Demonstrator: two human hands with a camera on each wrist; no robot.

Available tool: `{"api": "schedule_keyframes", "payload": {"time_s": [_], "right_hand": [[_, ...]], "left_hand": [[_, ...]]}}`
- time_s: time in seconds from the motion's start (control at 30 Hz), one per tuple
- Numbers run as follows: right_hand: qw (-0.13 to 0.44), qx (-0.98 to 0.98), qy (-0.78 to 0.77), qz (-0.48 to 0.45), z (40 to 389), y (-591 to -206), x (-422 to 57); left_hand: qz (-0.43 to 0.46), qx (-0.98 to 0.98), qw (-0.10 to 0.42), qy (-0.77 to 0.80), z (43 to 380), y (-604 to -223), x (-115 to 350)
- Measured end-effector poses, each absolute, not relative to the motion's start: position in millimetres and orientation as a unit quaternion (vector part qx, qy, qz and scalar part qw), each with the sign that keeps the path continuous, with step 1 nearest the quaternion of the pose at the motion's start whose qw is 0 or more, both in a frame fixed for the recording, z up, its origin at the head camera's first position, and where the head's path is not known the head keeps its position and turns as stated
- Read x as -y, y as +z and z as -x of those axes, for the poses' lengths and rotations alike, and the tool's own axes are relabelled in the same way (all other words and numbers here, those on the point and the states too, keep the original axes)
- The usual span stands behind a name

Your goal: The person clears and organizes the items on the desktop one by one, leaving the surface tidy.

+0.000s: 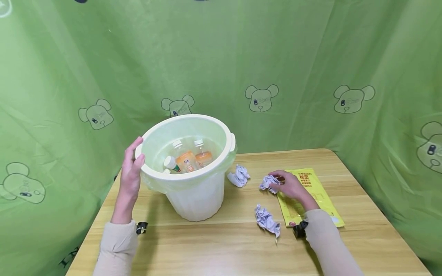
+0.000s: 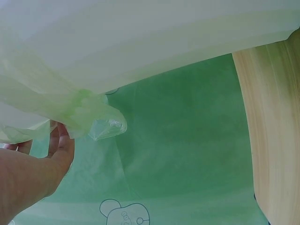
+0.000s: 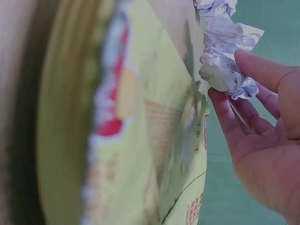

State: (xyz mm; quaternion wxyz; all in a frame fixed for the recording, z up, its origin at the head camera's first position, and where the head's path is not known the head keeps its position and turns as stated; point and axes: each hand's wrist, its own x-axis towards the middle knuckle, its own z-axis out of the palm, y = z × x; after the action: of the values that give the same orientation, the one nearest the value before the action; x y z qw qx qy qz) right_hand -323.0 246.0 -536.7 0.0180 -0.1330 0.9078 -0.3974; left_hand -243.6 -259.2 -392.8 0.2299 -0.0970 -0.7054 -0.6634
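Observation:
A white trash bin lined with a thin pale-green bag stands tilted on the table. My left hand holds its left rim, and in the left wrist view the fingers curl beneath the rim against the bag. Plastic bottles with white caps lie inside the bin. On the right, my right hand pinches a crumpled paper ball between thumb and fingers; the right wrist view shows the thumb pressing the paper.
Another crumpled paper lies just right of the bin, and a longer crumpled piece is nearer the front. Partly under my right arm lies a flat yellow packet. A green curtain surrounds the wooden table.

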Motion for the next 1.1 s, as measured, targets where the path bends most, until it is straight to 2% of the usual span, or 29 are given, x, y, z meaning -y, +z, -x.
{"api": "schedule_keyframes", "payload": {"time_s": [0.5,1.1], "right_hand": [[0.005,-0.900,-0.420,0.115,322,-511,-245],[-0.038,-0.886,-0.441,0.139,314,-444,-228]], "left_hand": [[0.104,0.706,0.224,-0.663,245,-393,259],[0.097,0.706,0.222,-0.666,242,-392,260]]}}
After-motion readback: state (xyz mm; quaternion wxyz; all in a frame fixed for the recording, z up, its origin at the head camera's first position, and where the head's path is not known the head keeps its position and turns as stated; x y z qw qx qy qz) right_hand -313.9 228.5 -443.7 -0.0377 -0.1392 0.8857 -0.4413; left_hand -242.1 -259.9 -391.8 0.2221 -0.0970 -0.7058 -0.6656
